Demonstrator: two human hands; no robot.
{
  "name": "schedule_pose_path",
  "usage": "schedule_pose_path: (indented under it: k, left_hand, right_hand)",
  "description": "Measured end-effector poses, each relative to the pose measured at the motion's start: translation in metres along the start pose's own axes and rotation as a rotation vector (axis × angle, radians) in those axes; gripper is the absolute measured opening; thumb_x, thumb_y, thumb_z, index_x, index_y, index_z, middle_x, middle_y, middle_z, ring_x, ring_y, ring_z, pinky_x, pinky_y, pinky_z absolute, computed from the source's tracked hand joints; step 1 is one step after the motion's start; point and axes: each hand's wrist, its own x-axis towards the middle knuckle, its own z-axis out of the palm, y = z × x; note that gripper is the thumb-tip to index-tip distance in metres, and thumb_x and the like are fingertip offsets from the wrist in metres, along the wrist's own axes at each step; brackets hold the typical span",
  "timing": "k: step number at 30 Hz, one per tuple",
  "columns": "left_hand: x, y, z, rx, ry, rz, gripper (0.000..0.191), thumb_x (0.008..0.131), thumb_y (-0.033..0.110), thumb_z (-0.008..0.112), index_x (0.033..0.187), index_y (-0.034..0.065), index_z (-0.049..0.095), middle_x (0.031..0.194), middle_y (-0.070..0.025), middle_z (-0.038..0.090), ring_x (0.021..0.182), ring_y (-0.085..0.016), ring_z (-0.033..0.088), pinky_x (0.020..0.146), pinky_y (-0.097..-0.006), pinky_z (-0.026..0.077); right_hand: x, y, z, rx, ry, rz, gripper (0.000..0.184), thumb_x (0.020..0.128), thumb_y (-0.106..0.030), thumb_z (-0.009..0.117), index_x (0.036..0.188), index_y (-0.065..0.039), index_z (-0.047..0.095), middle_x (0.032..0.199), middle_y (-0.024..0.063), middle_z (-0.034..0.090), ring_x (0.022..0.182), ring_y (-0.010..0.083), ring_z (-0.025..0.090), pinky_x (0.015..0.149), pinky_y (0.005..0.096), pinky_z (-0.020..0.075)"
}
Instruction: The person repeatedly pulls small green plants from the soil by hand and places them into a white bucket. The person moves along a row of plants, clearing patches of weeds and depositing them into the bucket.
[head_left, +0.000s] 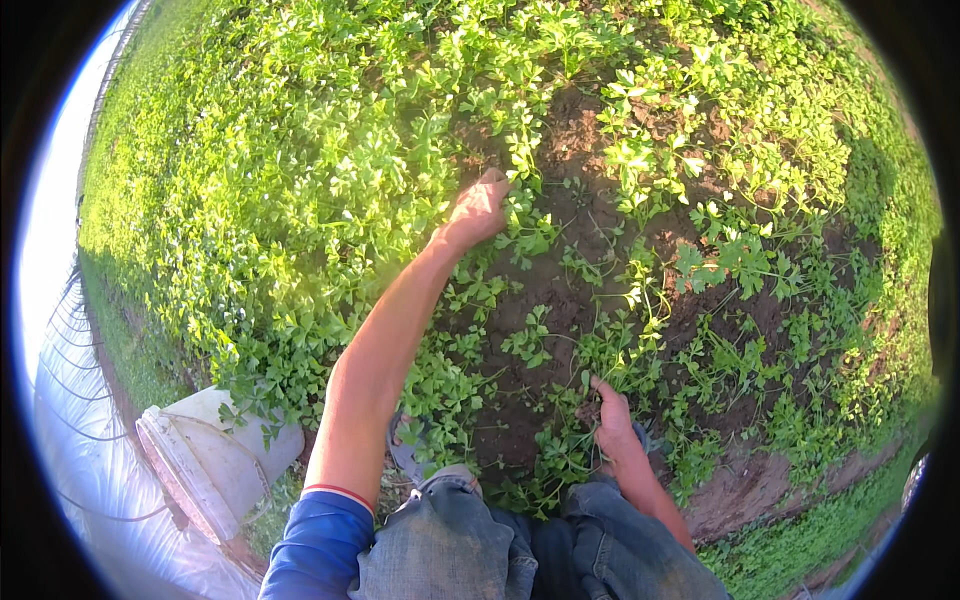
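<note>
My left hand (480, 206) reaches forward among low green plants with lobed leaves, which look like celery or parsley. Its fingers curl down beside a leafy stem (523, 150); the fingertips are hidden, so whether they grip it is unclear. Close to my right knee, my right hand (616, 431) is closed around a bunch of leafy plants (577, 442). A dark clump of soil or roots (589, 411) shows at its thumb side. Leaves of the bunch hang between my knees and partly merge with plants behind.
A dirty white plastic bucket (217, 457) lies tipped at my left, its mouth facing away from the plants. Dark soil (559, 296) shows between sparse plants ahead. Dense foliage (300, 187) covers the left. Clear plastic sheeting (97, 457) with thin hoops runs along the left edge.
</note>
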Motion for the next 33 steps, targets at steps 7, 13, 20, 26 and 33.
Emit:
schedule_pose_path:
  k: [7,13,20,26,33]
  left_hand:
    - [0.0,0.004,0.007,0.201,-0.066,0.116,0.051,0.071,-0.004,0.062,0.121,0.0097,0.061,0.131,-0.019,0.054,0.118,-0.037,0.057,0.094,-0.0437,0.051]
    - [0.005,-0.006,0.023,0.008,0.212,0.156,0.03,0.078,0.006,0.06,0.109,0.0073,0.063,0.11,-0.0207,0.065,0.102,-0.036,0.064,0.083,-0.0424,0.053]
    - [0.003,-0.007,-0.048,-0.713,0.473,-0.32,0.033,0.085,0.028,0.071,0.1,-0.0003,0.066,0.068,-0.0109,0.064,0.061,-0.019,0.06,0.06,-0.0345,0.05]
    - [-0.097,0.043,-0.067,-0.896,-0.156,-0.236,0.043,0.088,0.045,0.07,0.097,0.0028,0.071,0.072,-0.0057,0.066,0.063,-0.013,0.056,0.058,-0.0309,0.047]
    - [-0.18,0.117,0.023,-0.444,-0.539,0.013,0.04,0.084,0.021,0.069,0.115,0.0007,0.057,0.078,-0.0218,0.066,0.076,-0.04,0.066,0.068,-0.0484,0.049]
  right_hand:
    - [0.003,0.002,-0.002,-0.006,0.015,-0.018,0.022,0.093,-0.026,0.064,0.096,-0.004,0.068,0.078,0.0038,0.067,0.059,0.0167,0.063,0.053,0.033,0.0535]
    - [-0.007,-0.003,0.006,-0.002,0.028,-0.025,0.022,0.092,-0.026,0.066,0.093,-0.004,0.068,0.075,0.0037,0.066,0.058,0.0172,0.062,0.053,0.0338,0.0534]
    - [-0.009,-0.004,0.005,-0.01,-0.03,-0.019,0.025,0.092,-0.025,0.065,0.099,-0.002,0.068,0.078,0.0059,0.068,0.058,0.0176,0.063,0.054,0.0325,0.055]
    - [-0.02,-0.031,0.034,-0.079,-0.264,-0.099,0.035,0.096,-0.028,0.062,0.121,-0.005,0.063,0.097,0.0082,0.069,0.075,0.0176,0.068,0.057,0.0315,0.058]
    - [-0.02,-0.026,0.06,-0.276,-0.313,-0.28,0.036,0.086,-0.012,0.074,0.119,-0.005,0.06,0.106,0.0018,0.066,0.093,0.0132,0.062,0.081,0.0289,0.0489]
